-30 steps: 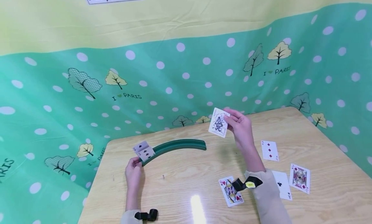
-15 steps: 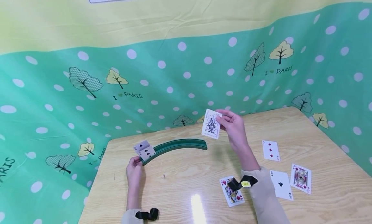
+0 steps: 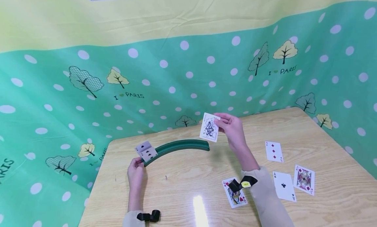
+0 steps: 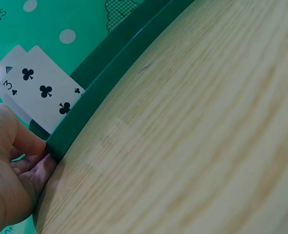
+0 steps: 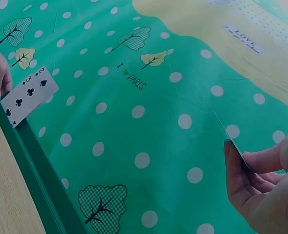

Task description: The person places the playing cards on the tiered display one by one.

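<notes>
Facing you hangs a yellow-and-green cloth (image 3: 176, 69) printed with pale dots and trees; your wood-grained bench (image 3: 173, 197) catches a bright streak of light (image 3: 201, 211).

Seven white rectangular playing cards (image 3: 274, 156) showed: one black-and-white joker (image 3: 209, 127), one two of spades (image 3: 143, 146), one three of clubs (image 3: 149, 154), one queen of hearts (image 3: 236, 196), one ace of clubs (image 3: 284, 186), one three of diamonds (image 3: 273, 151) and one diamond face card (image 3: 304, 179). There was one curved green card rack (image 3: 182, 144) and one pale wood-grained bench (image 3: 173, 197). There were one bare left hand (image 3: 135, 169), one bare right hand (image 3: 231, 128), two beige sleeves (image 3: 269, 197) and two black wrist devices (image 3: 144, 217).
</notes>
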`<act>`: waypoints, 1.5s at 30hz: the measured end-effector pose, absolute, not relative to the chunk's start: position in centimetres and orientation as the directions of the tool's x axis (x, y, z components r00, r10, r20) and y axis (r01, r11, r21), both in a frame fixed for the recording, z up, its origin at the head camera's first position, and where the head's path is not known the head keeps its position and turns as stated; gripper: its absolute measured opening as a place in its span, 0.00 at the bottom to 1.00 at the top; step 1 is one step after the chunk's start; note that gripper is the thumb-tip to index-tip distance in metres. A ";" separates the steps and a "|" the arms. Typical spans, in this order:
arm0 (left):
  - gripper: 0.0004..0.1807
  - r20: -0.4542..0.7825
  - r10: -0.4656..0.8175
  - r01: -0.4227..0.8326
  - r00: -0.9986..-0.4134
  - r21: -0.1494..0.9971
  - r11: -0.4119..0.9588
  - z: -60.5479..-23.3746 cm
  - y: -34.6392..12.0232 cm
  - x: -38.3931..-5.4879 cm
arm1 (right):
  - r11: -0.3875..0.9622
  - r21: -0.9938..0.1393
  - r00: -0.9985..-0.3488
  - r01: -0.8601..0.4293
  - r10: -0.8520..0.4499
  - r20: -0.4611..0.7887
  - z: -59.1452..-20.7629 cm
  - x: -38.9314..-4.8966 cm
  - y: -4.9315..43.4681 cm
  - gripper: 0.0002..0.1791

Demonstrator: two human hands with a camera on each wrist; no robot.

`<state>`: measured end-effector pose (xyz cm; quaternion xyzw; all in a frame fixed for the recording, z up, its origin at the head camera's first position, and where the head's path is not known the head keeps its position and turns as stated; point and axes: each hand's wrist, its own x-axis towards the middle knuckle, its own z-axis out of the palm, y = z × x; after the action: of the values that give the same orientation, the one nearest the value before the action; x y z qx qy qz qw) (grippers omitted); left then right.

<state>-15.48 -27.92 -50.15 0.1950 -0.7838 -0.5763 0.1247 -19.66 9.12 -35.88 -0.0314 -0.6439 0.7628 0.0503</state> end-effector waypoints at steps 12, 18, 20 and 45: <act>0.20 -0.065 -0.451 -0.173 -0.890 0.963 0.204 -50.5 -28.1 -15.2 | -0.077 -0.995 -0.998 -0.059 0.034 0.057 -36.1 -19.9 8.5 0.15; 0.21 -0.068 -0.429 -0.158 -0.901 0.971 0.179 -50.3 -27.9 -15.8 | -0.066 -0.995 -0.996 -0.077 0.058 0.073 -35.6 -19.8 8.9 0.14; 0.21 -0.060 -0.435 -0.160 -0.898 0.967 0.198 -50.2 -28.0 -15.9 | -0.062 -0.995 -0.996 -0.078 0.055 0.074 -35.6 -19.8 8.9 0.14; 0.21 -0.050 -0.440 -0.167 -0.897 0.958 0.233 -50.3 -27.8 -15.4 | -0.009 -0.994 -0.994 -0.105 0.044 0.104 -35.4 -20.1 8.4 0.14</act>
<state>-15.45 -27.83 -50.26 0.1956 -0.7767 -0.5875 0.1160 -20.11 8.38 -35.38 0.0216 -0.7020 0.7099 0.0526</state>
